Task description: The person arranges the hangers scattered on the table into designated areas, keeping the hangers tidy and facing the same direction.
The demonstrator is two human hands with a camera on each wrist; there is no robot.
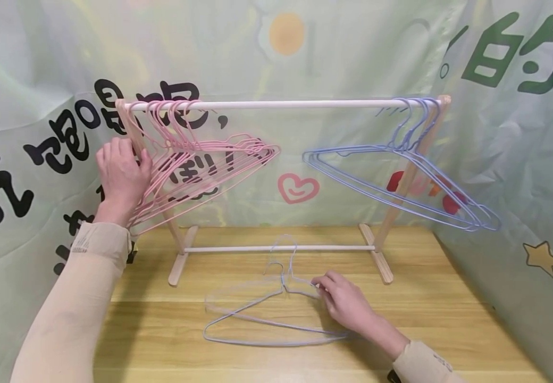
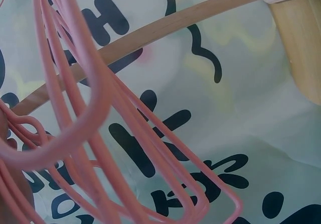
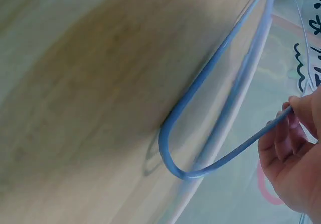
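With fingertips together, my right hand (image 1: 345,300) pinches the shoulder wire of a blue wire hanger (image 3: 251,139), whose outline is blurred in the head view. A second blue hanger (image 1: 257,343) lies on the table, overlapped by the blurred one. At the left end of a wooden rack, my left hand (image 1: 125,170) is raised beside the post, against the outer side of several pink hangers (image 1: 209,178). In the left wrist view, pink wires (image 2: 105,88) pass in front of that hand; its fingertips are hidden, so I cannot tell whether they grip.
The pink hangers hang bunched from the left of the white rail (image 1: 295,104). Several blue hangers (image 1: 362,181) hang at its right end, near the right post (image 1: 405,181). A lower white bar (image 1: 238,249) joins the rack's feet on the wooden table (image 1: 161,330). Printed cloth (image 1: 362,53) surrounds the table.
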